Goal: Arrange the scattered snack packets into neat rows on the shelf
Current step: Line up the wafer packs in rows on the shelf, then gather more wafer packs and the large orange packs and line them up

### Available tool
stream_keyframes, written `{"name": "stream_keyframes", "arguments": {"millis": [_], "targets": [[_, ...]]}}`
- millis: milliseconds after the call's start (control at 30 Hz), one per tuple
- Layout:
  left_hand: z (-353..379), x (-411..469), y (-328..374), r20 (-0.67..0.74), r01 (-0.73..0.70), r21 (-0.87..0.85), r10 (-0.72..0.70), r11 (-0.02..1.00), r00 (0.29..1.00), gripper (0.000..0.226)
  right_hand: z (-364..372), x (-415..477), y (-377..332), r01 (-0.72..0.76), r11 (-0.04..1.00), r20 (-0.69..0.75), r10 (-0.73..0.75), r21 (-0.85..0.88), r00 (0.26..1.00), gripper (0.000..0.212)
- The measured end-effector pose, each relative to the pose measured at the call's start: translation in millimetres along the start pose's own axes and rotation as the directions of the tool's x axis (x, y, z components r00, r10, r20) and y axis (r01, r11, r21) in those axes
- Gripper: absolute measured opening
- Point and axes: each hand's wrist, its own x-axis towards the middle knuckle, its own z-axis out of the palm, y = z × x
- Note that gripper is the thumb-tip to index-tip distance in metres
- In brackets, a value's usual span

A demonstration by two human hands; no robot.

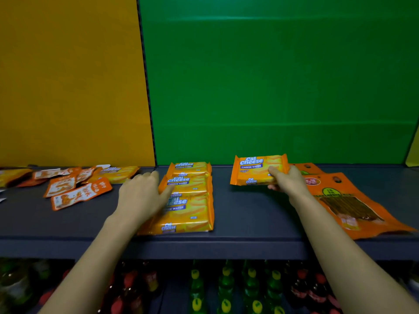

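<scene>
Three orange Cal Cheese wafer packets (189, 200) lie in a front-to-back row in the middle of the dark shelf (249, 214). My left hand (142, 196) rests flat against the left side of that row, fingers spread on the packets. My right hand (288, 180) holds another Cal Cheese packet (254, 169) by its right edge, lifted and tilted up, to the right of the row. One more Cal Cheese packet (119, 173) lies at the back left among several small orange-and-white sachets (74, 189).
Large orange bags of brown sticks (349, 200) lie at the right of the shelf, partly under my right arm. A yellow panel (68, 75) and a green panel (272, 75) form the back wall. Bottles (226, 288) fill the shelf below.
</scene>
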Motion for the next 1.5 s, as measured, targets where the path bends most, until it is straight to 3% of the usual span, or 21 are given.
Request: {"name": "stream_keyframes", "arguments": {"millis": [200, 267, 367, 567, 667, 767, 933, 1067, 1367, 1500], "targets": [[23, 42, 3, -0.082, -0.065, -0.011, 0.064, 0.998, 0.995, 0.035, 31, 43, 8, -0.096, 0.994, 0.026, 0.098, -0.061, 0.995, 0.033], [33, 54, 0, -0.056, -0.082, -0.018, 0.081, 0.996, 0.995, 0.034, 37, 53, 7, -0.086, 0.981, 0.001, 0.087, -0.174, 0.996, 0.04], [43, 66, -1, -0.014, -0.119, 0.008, 0.119, 0.993, 0.993, 0.034, 39, 64, 7, -0.045, 0.875, -0.058, 0.02, -0.482, 0.998, 0.058], [48, 72, -5, 0.018, -0.128, 0.005, 0.127, 0.992, 0.992, 0.036, 41, 67, 14, -0.032, 0.796, -0.09, -0.028, -0.604, 0.996, 0.057], [44, 65, -10, 0.014, -0.107, -0.007, 0.107, 0.994, 0.994, 0.037, 40, 60, 8, 0.019, 0.769, -0.076, -0.087, -0.639, 0.993, 0.055], [32, 50, -20, -0.029, -0.077, -0.034, 0.076, 0.996, 0.997, 0.037, 40, 46, -5, 0.194, 0.747, 0.024, -0.231, -0.636, 0.973, 0.048], [5, 10, -54, -0.113, -0.043, -0.031, 0.039, 0.999, 0.993, 0.036, 46, 0, -37, 0.521, 0.677, 0.287, -0.436, -0.52, 0.853, 0.028], [-19, -34, -93, -0.111, 0.075, 0.043, -0.069, 0.996, 0.991, 0.033, 66, -53, -60, 0.7, 0.626, 0.484, -0.521, -0.344, 0.703, 0.021], [-58, -125, -178, -0.113, 0.279, 0.165, -0.263, 0.946, 0.958, 0.021, 138, -151, -91, 0.858, 0.486, 0.665, -0.587, -0.166, 0.461, 0.024], [-63, -148, -215, -0.101, 0.323, 0.186, -0.309, 0.928, 0.946, 0.024, 175, -186, -94, 0.882, 0.456, 0.72, -0.572, -0.119, 0.393, 0.023]]}}
